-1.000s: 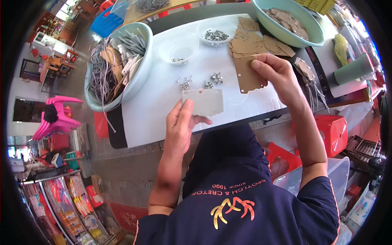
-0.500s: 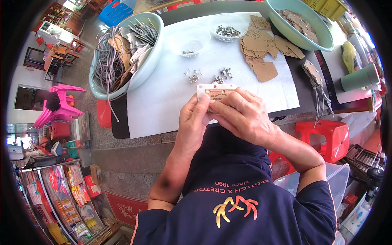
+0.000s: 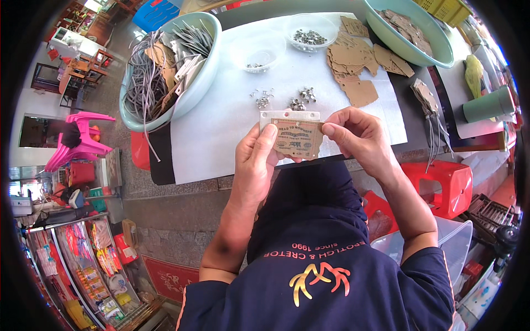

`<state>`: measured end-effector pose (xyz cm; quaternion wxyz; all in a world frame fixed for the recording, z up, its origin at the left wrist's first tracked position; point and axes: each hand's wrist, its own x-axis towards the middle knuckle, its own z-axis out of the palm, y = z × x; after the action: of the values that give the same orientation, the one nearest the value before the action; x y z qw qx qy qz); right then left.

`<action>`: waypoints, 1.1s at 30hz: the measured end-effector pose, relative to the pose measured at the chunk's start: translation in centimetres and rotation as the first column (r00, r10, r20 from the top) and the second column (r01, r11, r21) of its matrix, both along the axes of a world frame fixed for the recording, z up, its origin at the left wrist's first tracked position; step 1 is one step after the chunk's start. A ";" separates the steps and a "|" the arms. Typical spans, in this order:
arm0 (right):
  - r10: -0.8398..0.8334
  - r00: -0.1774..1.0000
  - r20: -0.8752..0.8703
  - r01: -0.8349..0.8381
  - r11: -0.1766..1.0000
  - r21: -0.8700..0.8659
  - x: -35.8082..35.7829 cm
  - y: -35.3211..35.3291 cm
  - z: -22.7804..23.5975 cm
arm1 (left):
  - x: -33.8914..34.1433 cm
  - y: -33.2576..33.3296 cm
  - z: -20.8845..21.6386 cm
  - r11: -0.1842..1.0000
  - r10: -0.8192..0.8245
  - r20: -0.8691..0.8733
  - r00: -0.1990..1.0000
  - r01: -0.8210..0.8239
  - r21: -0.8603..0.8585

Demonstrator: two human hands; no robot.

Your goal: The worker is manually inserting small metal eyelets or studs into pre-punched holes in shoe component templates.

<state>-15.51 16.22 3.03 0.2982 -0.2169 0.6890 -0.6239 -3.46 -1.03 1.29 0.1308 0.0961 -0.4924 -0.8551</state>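
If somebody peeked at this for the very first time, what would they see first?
Probably the printed brown card in the middle, between the left hand and the right hand, lying over a white plate. Next, the pale blue tub stuffed with grey cords at the left end of the table. Bright pink seats stand out farther left.

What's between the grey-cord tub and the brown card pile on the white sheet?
Head view: a clear bowl with a few small metal pieces, then a fuller clear bowl. Loose metal clusters lie lower in frame on the white sheet.
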 end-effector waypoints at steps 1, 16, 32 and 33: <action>0.009 0.999 0.050 -0.008 1.000 -0.020 0.0 0.0 -0.2 | 0.0 0.1 0.0 1.000 -0.003 0.001 1.000 0.003 0.001; -0.088 0.996 0.031 0.090 0.994 -0.062 0.8 -0.7 -0.6 | 0.1 0.4 -0.1 0.990 -0.037 0.044 0.998 0.042 -0.134; -0.128 0.990 -0.066 0.126 0.991 -0.033 1.3 -1.1 -1.0 | 0.1 0.6 -0.1 0.978 -0.023 0.021 1.000 0.026 -0.208; -0.129 0.989 -0.066 0.127 0.991 -0.032 1.3 -1.2 -1.0 | 0.1 0.6 -0.1 0.978 -0.026 0.027 0.999 0.031 -0.207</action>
<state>-14.21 15.02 2.04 0.2310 -0.1974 0.7027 -0.6434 -3.36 -0.47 1.17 0.1220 0.0854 -0.5818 -0.7996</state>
